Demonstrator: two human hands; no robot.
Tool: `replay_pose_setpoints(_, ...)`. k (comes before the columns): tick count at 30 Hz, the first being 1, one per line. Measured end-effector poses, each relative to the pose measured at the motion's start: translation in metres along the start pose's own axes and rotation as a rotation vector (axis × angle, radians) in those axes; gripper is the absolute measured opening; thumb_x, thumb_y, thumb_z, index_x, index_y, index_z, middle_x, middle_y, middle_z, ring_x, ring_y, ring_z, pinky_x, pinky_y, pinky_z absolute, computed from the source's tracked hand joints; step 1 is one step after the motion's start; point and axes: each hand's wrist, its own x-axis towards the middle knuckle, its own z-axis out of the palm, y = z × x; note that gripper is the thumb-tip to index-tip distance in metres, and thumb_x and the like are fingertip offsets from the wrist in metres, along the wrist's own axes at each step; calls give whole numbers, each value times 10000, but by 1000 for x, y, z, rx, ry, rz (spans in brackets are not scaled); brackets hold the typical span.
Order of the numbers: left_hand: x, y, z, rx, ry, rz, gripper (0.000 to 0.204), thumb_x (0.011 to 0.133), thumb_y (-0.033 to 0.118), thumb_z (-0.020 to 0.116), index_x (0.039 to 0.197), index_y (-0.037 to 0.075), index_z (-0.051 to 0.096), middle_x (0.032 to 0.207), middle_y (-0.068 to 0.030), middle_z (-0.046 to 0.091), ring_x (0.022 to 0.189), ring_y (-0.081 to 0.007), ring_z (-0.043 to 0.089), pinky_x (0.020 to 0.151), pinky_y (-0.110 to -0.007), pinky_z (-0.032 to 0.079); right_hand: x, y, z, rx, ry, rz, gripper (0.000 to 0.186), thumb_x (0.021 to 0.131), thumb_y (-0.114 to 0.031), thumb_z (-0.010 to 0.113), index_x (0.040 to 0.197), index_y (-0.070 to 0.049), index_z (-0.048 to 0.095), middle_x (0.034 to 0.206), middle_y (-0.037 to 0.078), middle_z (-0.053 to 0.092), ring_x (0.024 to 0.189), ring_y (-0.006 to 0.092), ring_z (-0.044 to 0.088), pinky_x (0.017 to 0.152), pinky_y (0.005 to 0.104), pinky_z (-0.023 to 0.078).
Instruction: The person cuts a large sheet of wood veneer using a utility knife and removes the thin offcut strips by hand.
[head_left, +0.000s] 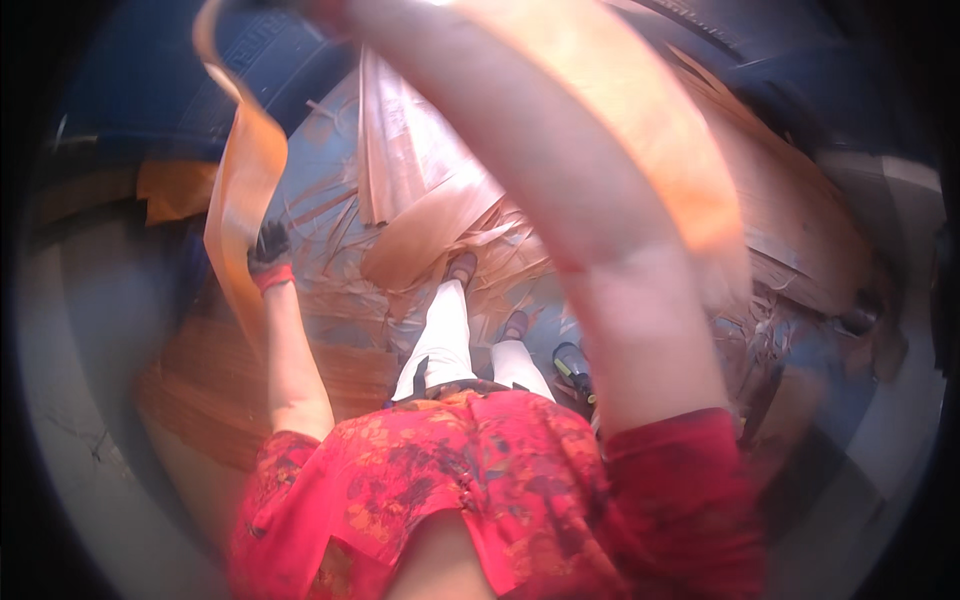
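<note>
A long, thin orange strip of what looks like wood veneer (245,165) hangs twisted on the left, its upper end running out past the top edge. My left hand (270,248), in a dark glove with a red cuff, is closed on the right edge of this strip. My right arm sweeps up and across the view. At the top edge my right hand (290,6) is smeared and partly cut off, close to the strip's upper end; its fingers cannot be made out. Behind my right forearm stretches a broad, pale orange veneer sheet (690,180), blurred.
Beyond my feet lies a pile of veneer sheets (415,150), with torn scraps (345,290) strewn over the floor. A reddish-brown stack of sheets (220,385) sits at the left. Dark blue machinery or panels (130,110) stand at the far left. Another shoe (572,365) shows right of my legs.
</note>
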Motion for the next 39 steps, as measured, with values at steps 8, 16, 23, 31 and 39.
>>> replay_pose_setpoints(8,17,-49,-6,-26,53,-160,473,1000,353,414,1300,43,609,1389,-171,602,1289,-366,565,1043,-651,450,18,164,115,-189,-294,121,275,869,-104,770,1134,-38,739,1060,99,756,981,190,730,869,333,594)
replay_pose_setpoints(16,-89,-201,10,-123,-465,-758,724,1006,626,477,1440,48,520,1316,-103,632,1203,-217,570,1004,-399,469,23,145,53,-65,129,52,200,877,-133,770,1020,6,750,891,108,747,761,185,719,696,320,592)
replay_pose_setpoints(23,-196,-231,95,554,-729,-363,889,979,701,478,1581,61,345,1551,-59,483,1384,-209,444,1141,-364,359,15,79,14,105,211,-25,348,893,-134,758,1195,8,657,988,121,716,846,200,710,699,313,601)
replay_pose_setpoints(31,-141,-315,139,865,-544,-312,823,981,622,513,1553,49,365,1515,-77,492,1357,-223,453,1119,-377,377,3,90,-11,14,83,42,503,889,-184,773,1313,22,596,1068,134,720,893,190,711,714,311,597)
replay_pose_setpoints(39,67,-265,214,932,-322,-212,751,982,554,530,1515,39,404,1452,-91,528,1283,-236,497,1065,-387,419,-101,89,-40,-546,144,234,866,741,-432,813,1494,-118,522,1312,181,675,1193,304,658,1007,397,526)
